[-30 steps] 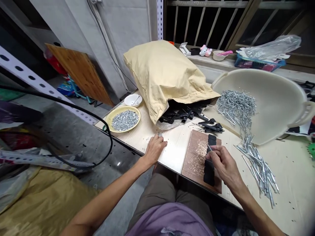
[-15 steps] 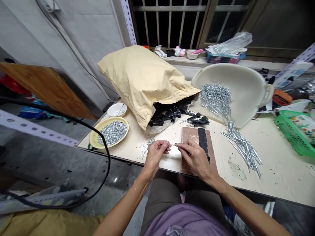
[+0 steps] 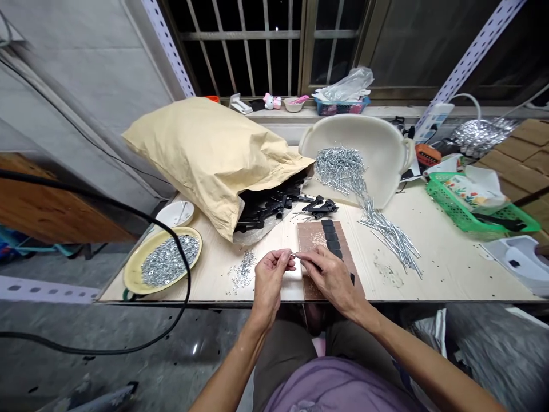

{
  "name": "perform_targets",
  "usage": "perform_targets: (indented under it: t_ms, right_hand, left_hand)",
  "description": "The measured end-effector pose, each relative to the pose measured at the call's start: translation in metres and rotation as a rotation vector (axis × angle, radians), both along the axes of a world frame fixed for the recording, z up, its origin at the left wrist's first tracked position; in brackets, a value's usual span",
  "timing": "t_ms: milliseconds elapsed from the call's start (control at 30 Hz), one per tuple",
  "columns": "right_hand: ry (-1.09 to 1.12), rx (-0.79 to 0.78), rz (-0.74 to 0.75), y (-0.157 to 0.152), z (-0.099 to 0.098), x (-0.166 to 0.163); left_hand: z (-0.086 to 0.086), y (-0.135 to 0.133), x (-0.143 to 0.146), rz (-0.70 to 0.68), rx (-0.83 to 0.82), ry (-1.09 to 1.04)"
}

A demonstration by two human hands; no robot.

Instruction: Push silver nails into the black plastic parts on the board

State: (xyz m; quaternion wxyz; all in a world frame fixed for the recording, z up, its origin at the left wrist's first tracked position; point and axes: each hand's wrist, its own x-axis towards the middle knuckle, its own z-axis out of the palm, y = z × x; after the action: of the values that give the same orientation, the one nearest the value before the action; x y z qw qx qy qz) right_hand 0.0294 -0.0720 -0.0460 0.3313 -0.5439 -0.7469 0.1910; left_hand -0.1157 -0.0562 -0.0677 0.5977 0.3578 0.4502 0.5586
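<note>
Far left: black cable (image 3: 112, 201) loops across the frame, in front of a yellow dish (image 3: 132, 268) heaped with small metal bits. White bowl (image 3: 164, 216) just behind the dish. Big tan sack (image 3: 210, 146) upper left of centre, lying on its side, mouth toward the viewer, black parts (image 3: 268, 207) inside. More metal bits, loose (image 3: 243, 269), on the tabletop (image 3: 446, 260), just left of the hands.

Frame centre: left hand (image 3: 271, 277), thumb and fingertips pinched on the left end of a thin metal pin (image 3: 294, 255); any bit in there too small to tell. Right hand (image 3: 333, 278) grasps the pin's other end, above a brown board (image 3: 306, 232) with a row of black pads (image 3: 330, 236).

Loose black parts (image 3: 322, 209) just behind the board. Right of it, metal rods (image 3: 394, 240) spill forward from a tilted white basin (image 3: 388, 149). Green basket (image 3: 446, 201) at right.
</note>
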Motion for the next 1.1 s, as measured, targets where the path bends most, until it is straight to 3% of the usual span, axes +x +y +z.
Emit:
perform_targets:
  t_ms: [467, 1000, 1100]
  right_hand:
    - [-0.135, 0.083, -0.112, -0.014, -0.004, 0.015]
    - [-0.248, 0.177, -0.059, -0.009, -0.008, 0.057]
    - [-0.187, 0.116, -0.056, -0.005, -0.009, 0.062]
  left_hand:
    - [0.001, -0.005, 0.009, -0.092, -0.025, 0.053]
    - [0.002, -0.004, 0.051, -0.063, -0.044, 0.095]
    - [0.003, -0.003, 0.055, -0.046, -0.022, 0.182]
